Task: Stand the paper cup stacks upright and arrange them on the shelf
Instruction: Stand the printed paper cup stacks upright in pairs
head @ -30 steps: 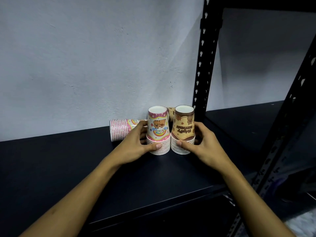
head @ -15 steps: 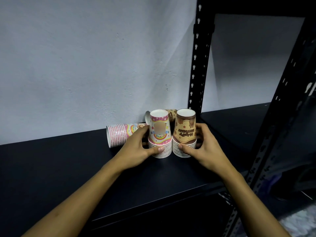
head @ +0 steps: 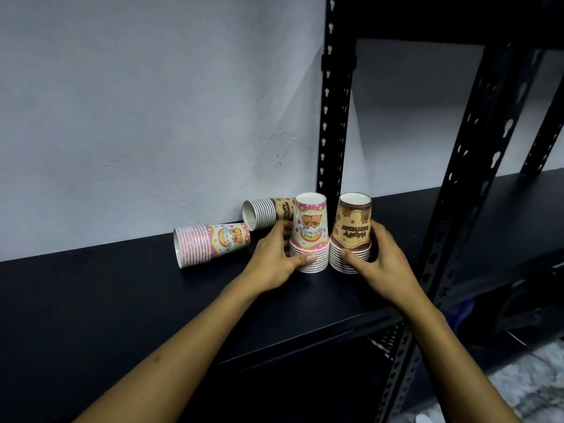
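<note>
Black shelf point(head: 122, 300), grey wall behind. Your left hand point(head: 276, 261) grips the pink stack point(head: 309, 236), right hand point(head: 377, 261) the brown stack point(head: 351, 236), steadying both upright. Two fallen stacks point(head: 210, 244) lie beyond your left hand.

Both bare forearms rise from the bottom of the frame toward its centre. The left hand point(head: 276, 261) is curled, thumb pointing right, fingers hidden behind. The right hand point(head: 378, 257) mirrors it, thumb pointing left, just beside.

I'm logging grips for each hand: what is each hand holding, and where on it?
Left hand grips the pink cup stack at its lower rims; right hand grips the brown cup stack likewise.
</note>
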The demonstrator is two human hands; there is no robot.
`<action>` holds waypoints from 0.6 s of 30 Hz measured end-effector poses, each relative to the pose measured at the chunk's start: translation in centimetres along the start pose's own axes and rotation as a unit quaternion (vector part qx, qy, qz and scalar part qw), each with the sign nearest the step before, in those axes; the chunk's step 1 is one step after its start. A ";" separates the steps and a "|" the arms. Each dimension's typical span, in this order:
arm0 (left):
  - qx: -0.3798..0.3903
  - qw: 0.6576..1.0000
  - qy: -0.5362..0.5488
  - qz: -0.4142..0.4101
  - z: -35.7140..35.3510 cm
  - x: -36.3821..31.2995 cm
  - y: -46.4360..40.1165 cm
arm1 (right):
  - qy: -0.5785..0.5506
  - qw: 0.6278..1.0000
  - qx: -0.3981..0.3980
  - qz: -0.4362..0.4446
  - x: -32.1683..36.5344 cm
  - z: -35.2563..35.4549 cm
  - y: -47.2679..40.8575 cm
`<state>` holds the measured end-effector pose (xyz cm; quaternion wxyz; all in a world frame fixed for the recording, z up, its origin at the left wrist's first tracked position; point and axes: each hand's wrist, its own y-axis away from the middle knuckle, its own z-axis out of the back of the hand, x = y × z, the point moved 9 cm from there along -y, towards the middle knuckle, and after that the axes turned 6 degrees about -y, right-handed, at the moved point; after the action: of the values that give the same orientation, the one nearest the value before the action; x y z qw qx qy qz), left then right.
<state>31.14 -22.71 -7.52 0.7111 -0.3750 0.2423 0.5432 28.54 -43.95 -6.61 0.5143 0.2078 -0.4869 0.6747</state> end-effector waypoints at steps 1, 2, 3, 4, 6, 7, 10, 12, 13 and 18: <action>-0.002 1.000 0.000 0.001 -0.1 0.0 -0.3 | 0.000 1.000 0.003 0.000 -0.1 0.1 -0.2; -0.006 1.000 0.000 0.003 -0.2 0.1 -0.5 | 0.000 1.000 0.006 0.000 -0.2 0.1 -0.4; -0.012 1.000 -0.001 0.004 -0.4 0.2 -0.7 | 0.002 1.000 0.010 -0.004 -0.4 0.1 -0.6; -0.018 1.000 -0.002 0.004 -0.6 0.2 -0.8 | 0.004 1.000 0.014 -0.010 -0.5 0.1 -0.8; -0.038 0.999 -0.006 0.002 -0.8 0.3 -0.9 | 0.008 1.000 0.016 -0.017 -0.6 -0.1 -1.2; -0.047 0.999 -0.008 0.001 -0.9 0.4 -0.9 | 0.012 1.000 0.015 -0.019 -0.7 -0.2 -1.3; -0.063 0.997 -0.038 -0.005 -1.0 0.6 -0.7 | 0.024 1.000 0.012 -0.015 -0.8 -0.5 -1.2; -0.057 0.997 -0.053 0.004 -1.1 0.9 -0.6 | 0.026 0.999 0.013 -0.014 -0.9 -0.7 -1.2; -0.053 0.997 -0.054 0.010 -1.2 1.1 -0.5 | 0.026 0.999 0.015 -0.013 -0.9 -0.8 -1.1; -0.032 0.996 -0.072 0.041 -1.5 1.7 -0.1 | 0.039 0.999 0.024 -0.009 -0.6 -1.2 -0.7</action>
<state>31.86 -22.92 -9.70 0.6911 -0.3471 0.1880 0.6054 29.66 -43.23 -7.32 0.5340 0.1980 -0.4485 0.6888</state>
